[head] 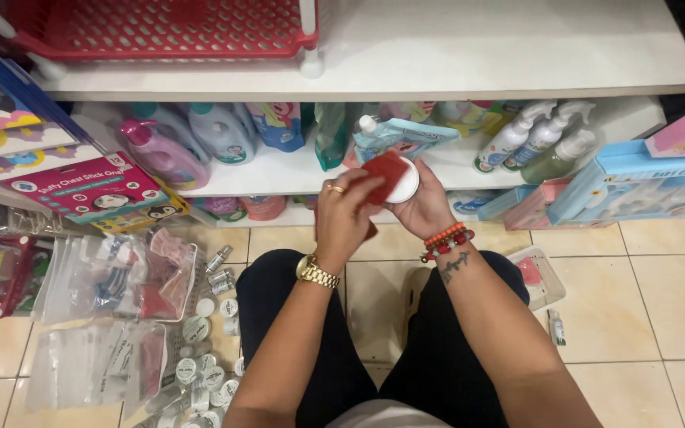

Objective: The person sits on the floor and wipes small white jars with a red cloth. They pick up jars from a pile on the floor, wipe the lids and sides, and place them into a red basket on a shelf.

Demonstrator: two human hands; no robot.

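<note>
Left hand [344,215] closed on a red cloth [382,176], pressing it against a round white jar [403,183]. Right hand [422,208] gripped the jar from below, just in front of the lower shelf [279,176]. Most of the jar was hidden by cloth and fingers; couldn't tell lid from body. Cloth looked soft, folded. Gold watch [315,273] on the left wrist, red bead bracelets [447,239] on the right. Shelf was white and smooth, packed with plastic bottles [217,131], tops cut off by the upper shelf. Floor [644,301] was glossy beige tile. Clear plastic bags [112,277] and small round white jars [200,372] lay at left, partly out of frame.
</note>
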